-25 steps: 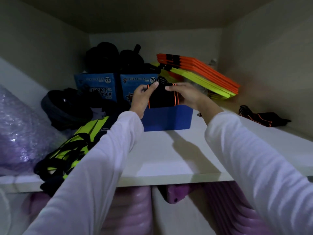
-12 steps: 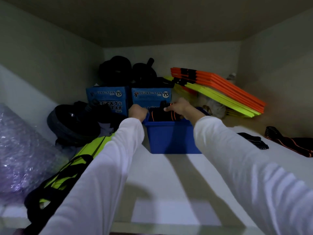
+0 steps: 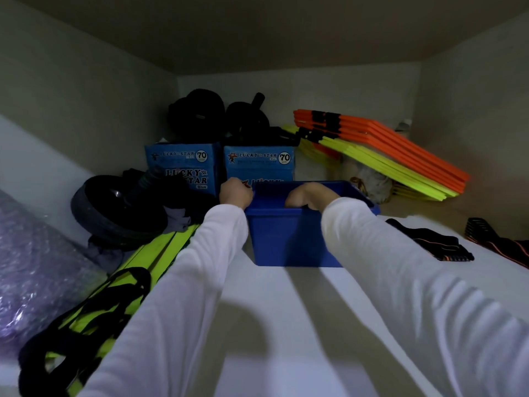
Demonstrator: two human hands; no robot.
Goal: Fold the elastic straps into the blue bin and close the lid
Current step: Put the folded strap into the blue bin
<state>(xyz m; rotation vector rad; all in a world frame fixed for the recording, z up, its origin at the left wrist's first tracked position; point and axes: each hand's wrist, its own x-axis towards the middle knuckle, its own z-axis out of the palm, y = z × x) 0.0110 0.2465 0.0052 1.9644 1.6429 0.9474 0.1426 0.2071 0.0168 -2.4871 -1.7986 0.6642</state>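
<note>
Straps are only partly packed, I think. The right hand [image 3: 303,194] reaches down inside the blue bin [image 3: 289,239], and the bin wall hides its fingers, so I cannot tell if they hold a strap or have let go. The left hand [image 3: 236,193] sits at the bin's left rim with its fingers curled; it seems to grip the rim, but I cannot be sure. The bin stands on the white shelf [image 3: 286,305], about in the middle and toward the back.

Two jobs look left to do. One folded strap [image 3: 435,243] lies on the shelf just right of the bin, and another strap [image 3: 501,242] lies near the shelf's right edge. Both need to go in. No lid shows anywhere, so the bin is open on top and closing comes last.

The bin is hard, smooth plastic with straight walls. The straps are soft, flat and stretchy looking, black with thin orange lines. Behind the bin are two blue cardboard boxes [image 3: 183,167], and at the back right corner leans a stack of flat orange and yellow boards [image 3: 400,150]. At the left edge sits crinkly bubble wrap [image 3: 37,270].
</note>
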